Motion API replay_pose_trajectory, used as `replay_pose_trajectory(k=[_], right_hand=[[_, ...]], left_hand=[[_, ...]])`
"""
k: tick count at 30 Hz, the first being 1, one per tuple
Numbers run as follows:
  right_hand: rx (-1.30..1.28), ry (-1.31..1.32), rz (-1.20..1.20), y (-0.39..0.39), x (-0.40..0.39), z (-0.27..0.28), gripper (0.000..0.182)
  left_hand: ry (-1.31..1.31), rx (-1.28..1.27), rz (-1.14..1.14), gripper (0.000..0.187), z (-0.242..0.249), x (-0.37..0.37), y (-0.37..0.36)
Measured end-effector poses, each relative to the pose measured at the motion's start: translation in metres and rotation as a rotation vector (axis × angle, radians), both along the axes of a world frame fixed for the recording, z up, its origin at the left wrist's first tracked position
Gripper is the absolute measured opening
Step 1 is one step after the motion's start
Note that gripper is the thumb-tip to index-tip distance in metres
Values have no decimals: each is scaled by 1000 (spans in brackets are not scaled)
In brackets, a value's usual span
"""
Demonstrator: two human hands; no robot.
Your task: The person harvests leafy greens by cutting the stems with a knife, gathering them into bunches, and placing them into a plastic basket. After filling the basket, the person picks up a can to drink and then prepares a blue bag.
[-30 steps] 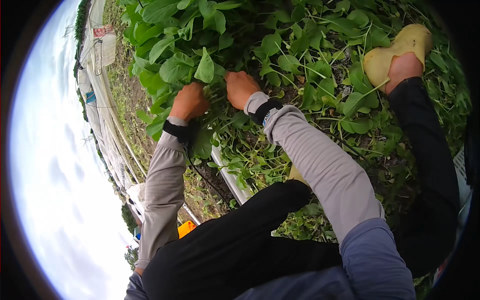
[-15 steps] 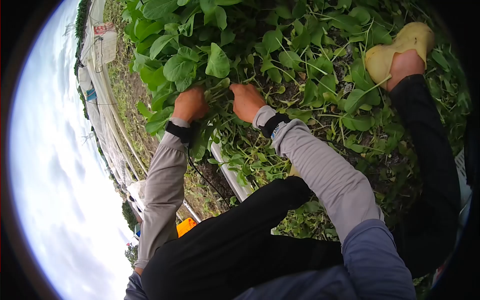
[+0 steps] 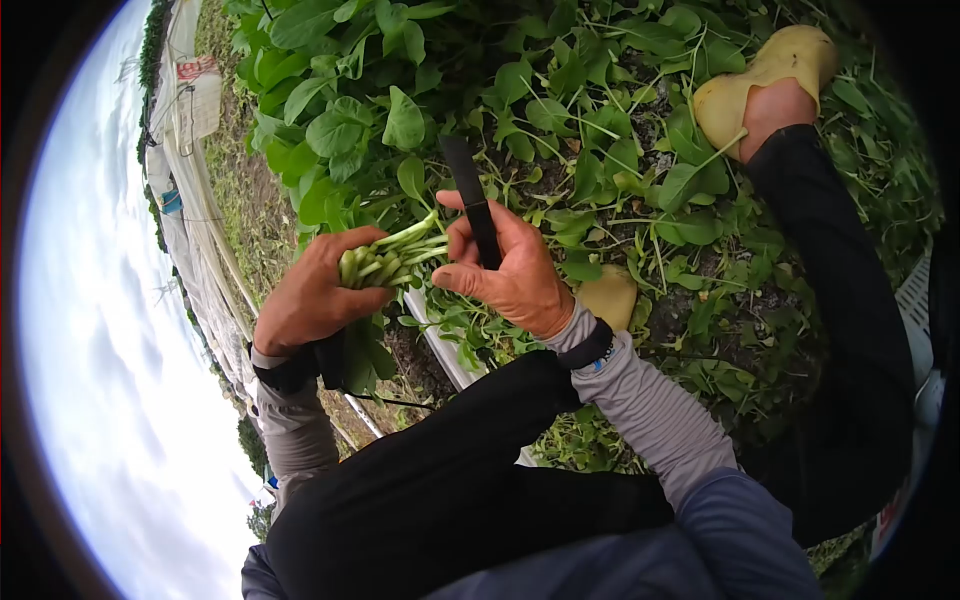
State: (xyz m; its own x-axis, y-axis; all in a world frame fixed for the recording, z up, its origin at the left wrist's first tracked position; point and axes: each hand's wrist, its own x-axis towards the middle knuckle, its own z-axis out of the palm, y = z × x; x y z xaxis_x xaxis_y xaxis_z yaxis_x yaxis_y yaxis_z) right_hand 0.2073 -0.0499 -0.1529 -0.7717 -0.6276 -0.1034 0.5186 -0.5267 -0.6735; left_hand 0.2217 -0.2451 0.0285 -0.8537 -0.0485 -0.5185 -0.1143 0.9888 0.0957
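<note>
My left hand is wrapped round a bunch of leafy greens, its pale green stem ends facing right. Some of the leaves hang below that hand. In my right hand lies a black knife, its dark blade pointing up and slightly left. The thumb and fingertips of this hand are right at the cut stems. Behind both hands grow upright leafy plants.
Loose leaves and stems lie over the soil on the right. Yellowish shoes show at upper right and by my right wrist. A pale rail runs under my hands. White sheeting stands along the left.
Both hands have come out of the plants toward me. The bunch of stems now shows in my left hand, and the knife has come into sight in my right.
</note>
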Motion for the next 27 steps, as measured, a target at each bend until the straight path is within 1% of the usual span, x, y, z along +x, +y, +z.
replay_pose_trajectory(k=[1,2,4,5,6,8,9,10,12,13,14,16,17,18,20,21,22,24,26,27], right_hand=[[-46,23,-65,-1,0,5,54],[-46,22,-63,3,-5,8,54],[73,210,-1,14,-19,9,39],[89,228,-50,14,-23,6,30],[95,233,-55,16,-25,3,30],[257,285,-53,18,-30,-5,27],[343,299,-74,18,-30,-9,24],[345,299,-81,20,-31,-13,24],[400,473,-75,24,-35,-19,22],[333,477,-91,24,-33,-17,22],[329,470,-87,24,-31,-15,22],[261,453,-20,28,-32,-6,29],[261,460,-61,28,-32,-3,28],[260,460,-60,29,-32,-2,28],[301,300,25,30,-29,0,27],[299,301,24,31,-27,0,27],[306,270,30,31,-22,-3,28],[306,241,40,28,-6,-12,28],[303,124,24,22,17,-22,27],[285,25,35,24,22,-16,25]], left_hand=[[-50,44,44,57,3,1,6],[-50,45,46,57,0,-3,10],[-533,404,396,62,-10,-20,14],[-605,430,422,64,-16,-21,15],[-602,435,414,64,-23,-17,21],[-218,602,480,51,-33,-7,37],[-162,432,324,42,-28,-9,41],[-163,432,317,42,-21,-11,47],[-20,150,278,42,-10,-15,61],[34,109,297,41,-9,-19,66],[27,104,301,41,-13,-21,66],[124,290,217,38,-24,-25,63],[195,180,50,37,-26,-20,60],[195,180,50,37,-28,-21,57],[-171,587,400,38,-33,-27,51],[-219,677,523,38,-36,-23,49],[-217,675,523,38,-40,-20,46],[-364,779,591,41,-46,-15,43],[-381,773,631,41,-56,-6,47],[-354,718,599,38,-67,3,45]])
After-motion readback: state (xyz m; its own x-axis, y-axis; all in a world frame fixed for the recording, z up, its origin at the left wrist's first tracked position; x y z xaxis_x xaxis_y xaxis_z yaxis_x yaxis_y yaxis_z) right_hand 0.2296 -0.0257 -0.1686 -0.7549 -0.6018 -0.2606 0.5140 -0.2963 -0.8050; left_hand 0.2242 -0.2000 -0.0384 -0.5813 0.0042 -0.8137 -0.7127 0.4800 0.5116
